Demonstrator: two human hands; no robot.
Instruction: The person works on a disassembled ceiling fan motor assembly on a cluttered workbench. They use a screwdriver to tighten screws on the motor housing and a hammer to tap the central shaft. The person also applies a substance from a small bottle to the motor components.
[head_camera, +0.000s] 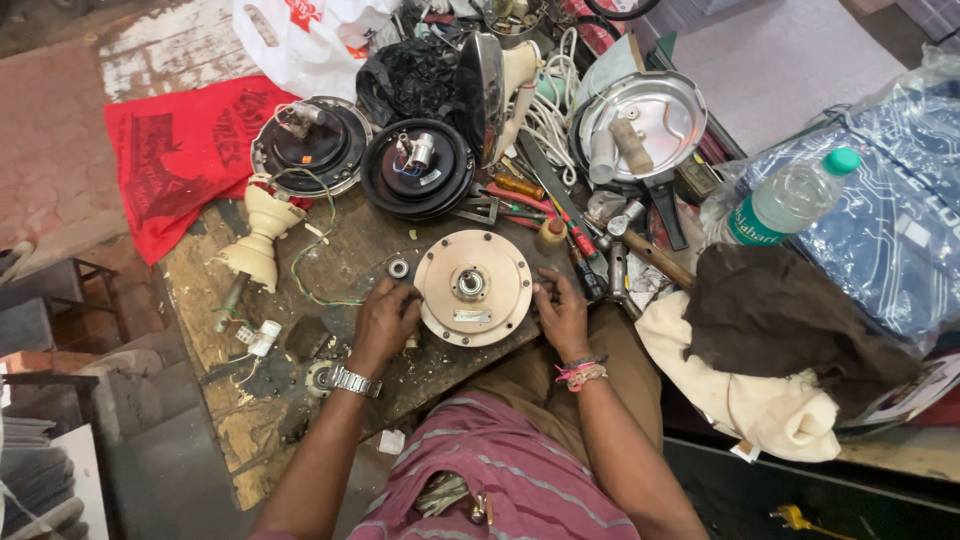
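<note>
A round cream fan motor cover with a central bearing lies flat on the worn wooden workbench. My left hand, with a metal watch on its wrist, rests against the cover's left edge, fingers curled. My right hand, with coloured thread bands on its wrist, presses against the cover's right edge. A small steel bearing sits just left of the cover. I cannot tell whether either hand actually grips the cover.
Two dark fan motor halves lie at the back. A cream fan canopy, screwdrivers, a steel pot lid, a plastic bottle, brown and cream cloths and a red bag surround them.
</note>
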